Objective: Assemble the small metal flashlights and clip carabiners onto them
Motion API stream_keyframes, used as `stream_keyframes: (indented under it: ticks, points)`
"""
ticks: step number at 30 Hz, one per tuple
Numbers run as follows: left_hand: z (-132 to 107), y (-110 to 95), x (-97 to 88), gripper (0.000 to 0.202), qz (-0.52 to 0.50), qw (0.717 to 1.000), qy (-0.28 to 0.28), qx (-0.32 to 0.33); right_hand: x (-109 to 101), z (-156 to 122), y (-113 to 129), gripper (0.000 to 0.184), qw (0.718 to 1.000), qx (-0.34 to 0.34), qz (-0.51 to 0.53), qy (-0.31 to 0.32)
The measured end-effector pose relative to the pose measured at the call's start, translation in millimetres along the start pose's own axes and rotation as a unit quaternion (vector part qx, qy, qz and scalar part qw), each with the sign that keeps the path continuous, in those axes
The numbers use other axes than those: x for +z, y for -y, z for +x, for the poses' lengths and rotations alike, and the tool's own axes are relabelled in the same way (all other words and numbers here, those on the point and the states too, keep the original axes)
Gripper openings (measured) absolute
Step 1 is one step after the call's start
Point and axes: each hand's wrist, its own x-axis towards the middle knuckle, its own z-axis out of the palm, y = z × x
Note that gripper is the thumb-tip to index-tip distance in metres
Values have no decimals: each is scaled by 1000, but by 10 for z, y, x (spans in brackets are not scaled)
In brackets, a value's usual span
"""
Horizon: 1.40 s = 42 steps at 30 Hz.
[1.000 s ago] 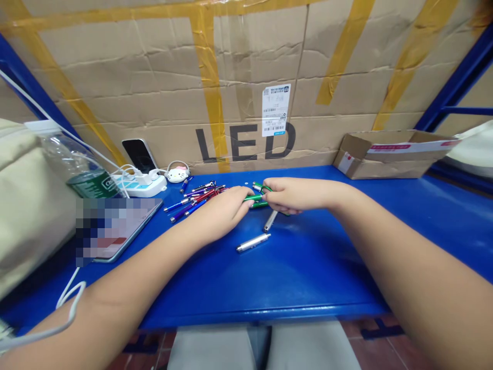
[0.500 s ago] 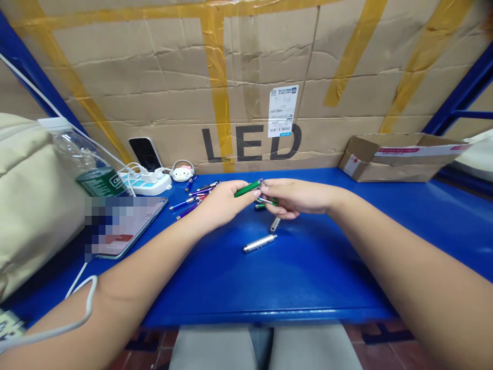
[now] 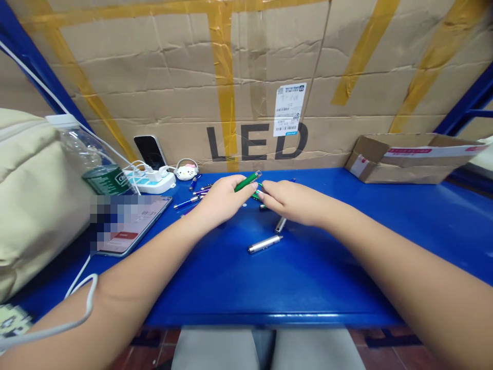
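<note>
My left hand (image 3: 221, 198) is closed round a green pen-shaped light (image 3: 247, 181), its silver tip pointing up and to the right. My right hand (image 3: 290, 201) lies just right of it, fingers curled down over more green pieces on the blue table (image 3: 308, 267); what it grips is hidden. A silver pen light (image 3: 265, 244) lies loose in front of both hands, and a second silver one (image 3: 281, 224) pokes out from under my right hand. Behind my left hand lies a heap of blue, purple and red pen lights (image 3: 194, 194).
At the left stand a phone (image 3: 133, 223) lying flat, a white power strip (image 3: 151, 181) with cables, a second phone (image 3: 149, 151) leaning on the cardboard wall, a water bottle (image 3: 92, 159) and a beige bag (image 3: 34, 200). An open cardboard box (image 3: 408, 158) sits at the back right.
My left hand picked the green pen light up off the table and tilted it upward. My right hand turned palm down and moved left over the green pieces.
</note>
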Motion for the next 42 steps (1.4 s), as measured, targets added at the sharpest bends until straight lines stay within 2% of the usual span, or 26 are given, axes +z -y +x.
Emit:
stream_keyframes:
  ticks: [3,7,11,15,20,28,34,37,40,42]
  points:
    - [6,29,-48,38,43,999,23,18,-2,15,-38,33,1000,24,-3,-19]
    - [15,79,-89,38,111,988,75,75,-8,23,-83,32,997,45,16,-54]
    - [8,89,-63,36,160,977,80,114,-18,15,-48,31,997,64,-10,-41]
    - [-1,64,-25,36,148,978,68,134,-11,-2,26,33,994,82,-67,-23]
    - [-8,12,-31,36,158,981,22,107,20,-7,94,33,995,63,-81,0]
    - [-11,48,-35,36,199,972,56,116,-23,-14,87,36,990,114,-72,-31]
    - [-21,61,20,36,188,974,39,119,4,-8,84,34,988,104,-106,-33]
    - [-27,55,50,36,182,978,11,103,1,-9,74,34,988,101,-113,-35]
    - [-19,58,56,36,198,976,-23,90,-19,-7,63,33,992,96,-80,-24]
    - [-1,67,39,36,206,975,-16,86,-31,-2,40,32,996,82,-24,-17]
